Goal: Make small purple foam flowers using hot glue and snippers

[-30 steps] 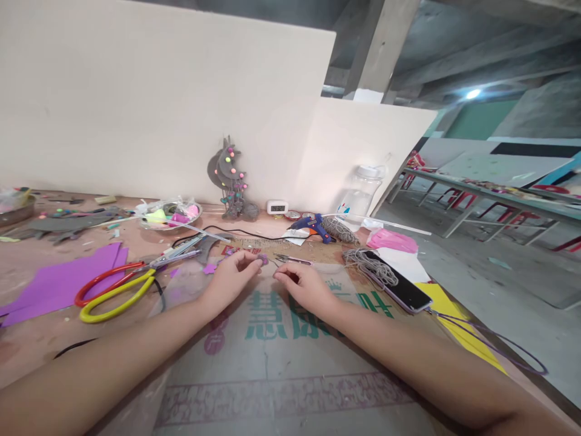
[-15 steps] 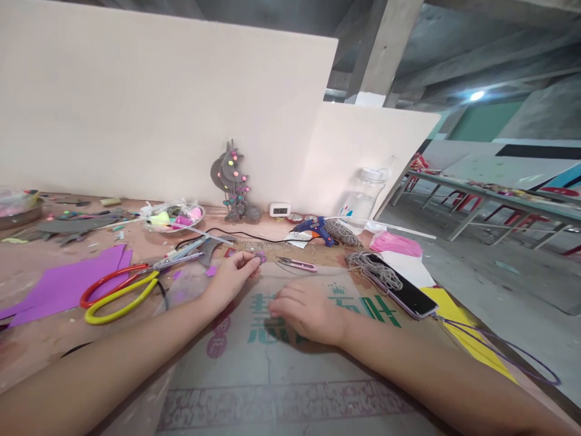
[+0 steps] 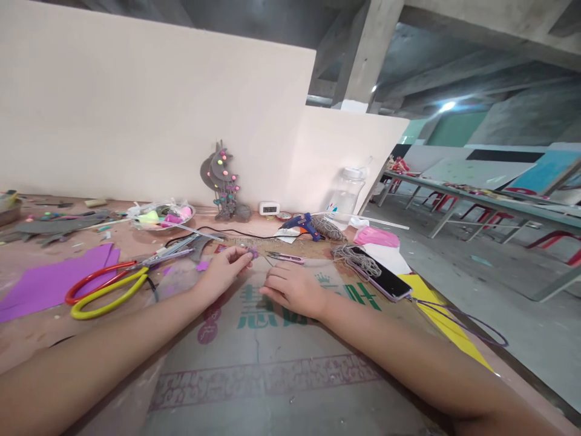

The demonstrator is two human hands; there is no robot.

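My left hand [image 3: 223,272] pinches a small purple-and-grey piece [image 3: 253,252] between thumb and fingertips; its exact kind is too small to tell. Close by on the right, my right hand [image 3: 290,292] hovers low over the printed plastic sheet [image 3: 272,369], fingers curled together. Whatever those fingers hold, if anything, is hidden. Just beyond it lie pink-handled thread snips [image 3: 287,258]. Scissors with red and yellow handles [image 3: 111,293] rest left of my left hand, beside purple sheets [image 3: 59,281].
A blue glue gun [image 3: 305,225], grey yarn [image 3: 356,259] and a phone [image 3: 384,275] lie to the right. Along the back stand a decorated grey moon-shaped ornament [image 3: 221,181], a small clock [image 3: 269,209], a foil bowl [image 3: 163,223] and a water bottle [image 3: 347,191].
The view has turned slightly right, so everything sits further left. My right hand has shifted a little forward, nearer the snips. My left hand keeps its pinch on the small piece.
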